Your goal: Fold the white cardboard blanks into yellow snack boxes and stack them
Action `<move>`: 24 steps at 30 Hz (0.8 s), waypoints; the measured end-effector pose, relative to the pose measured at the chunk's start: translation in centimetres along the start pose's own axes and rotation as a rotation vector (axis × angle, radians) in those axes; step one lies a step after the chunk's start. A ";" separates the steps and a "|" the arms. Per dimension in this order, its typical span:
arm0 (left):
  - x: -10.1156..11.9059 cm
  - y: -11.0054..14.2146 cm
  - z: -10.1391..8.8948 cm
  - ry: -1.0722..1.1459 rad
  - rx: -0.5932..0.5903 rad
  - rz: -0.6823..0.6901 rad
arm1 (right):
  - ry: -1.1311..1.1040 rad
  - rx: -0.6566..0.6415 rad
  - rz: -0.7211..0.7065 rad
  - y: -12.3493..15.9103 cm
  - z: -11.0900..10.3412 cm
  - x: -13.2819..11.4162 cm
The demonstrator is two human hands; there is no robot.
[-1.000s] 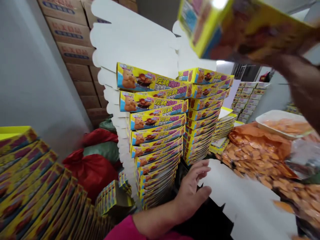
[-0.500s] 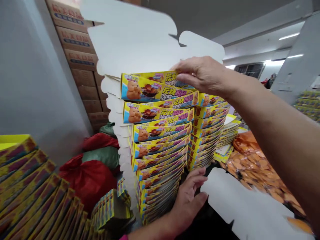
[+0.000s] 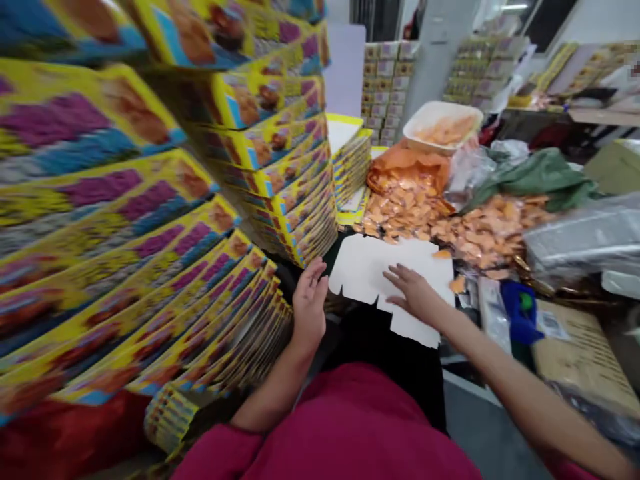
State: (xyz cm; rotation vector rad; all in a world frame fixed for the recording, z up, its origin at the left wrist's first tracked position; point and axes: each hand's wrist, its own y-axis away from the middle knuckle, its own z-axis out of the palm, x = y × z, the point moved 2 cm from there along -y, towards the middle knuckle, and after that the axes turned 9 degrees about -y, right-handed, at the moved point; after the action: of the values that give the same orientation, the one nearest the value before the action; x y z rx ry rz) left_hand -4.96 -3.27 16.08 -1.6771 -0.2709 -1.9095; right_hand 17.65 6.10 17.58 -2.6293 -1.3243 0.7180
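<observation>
My right hand [image 3: 414, 291], empty, spread over the white cardboard [image 3: 357, 263]; my left hand [image 3: 309, 300], likewise empty, hovered near the stacked boxes [image 3: 306, 190].

A white tub [image 3: 416, 137] sits behind an orange bag [image 3: 400, 167]. To its right are a clear plastic bag [image 3: 469, 170] and a crumpled green bag [image 3: 545, 175]. Nearer, a blue bundle [image 3: 515, 312] lies beside a brown package [image 3: 583, 357] with a white label [image 3: 551, 325]. A lavender board [image 3: 346, 73] and a grey pillar [image 3: 438, 53] stand farther back. At lower left is a red bag [image 3: 75, 430].
</observation>
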 end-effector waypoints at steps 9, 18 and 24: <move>-5.8 2.4 1.7 -0.103 -0.035 -0.310 | 0.156 -0.217 0.384 9.5 15.2 6.8; -7.5 5.8 1.6 -0.265 -0.320 -0.516 | -0.051 -0.205 0.393 2.3 12.3 6.1; -8.4 6.2 2.3 -0.287 -0.456 -0.569 | -0.391 -0.060 0.475 1.5 9.3 8.0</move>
State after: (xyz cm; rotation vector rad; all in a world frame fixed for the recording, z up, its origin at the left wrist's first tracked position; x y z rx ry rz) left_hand 0.66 -4.73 7.15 -2.3832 -0.4969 -2.2471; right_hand 18.53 10.39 6.09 -2.9922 -0.7823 1.3282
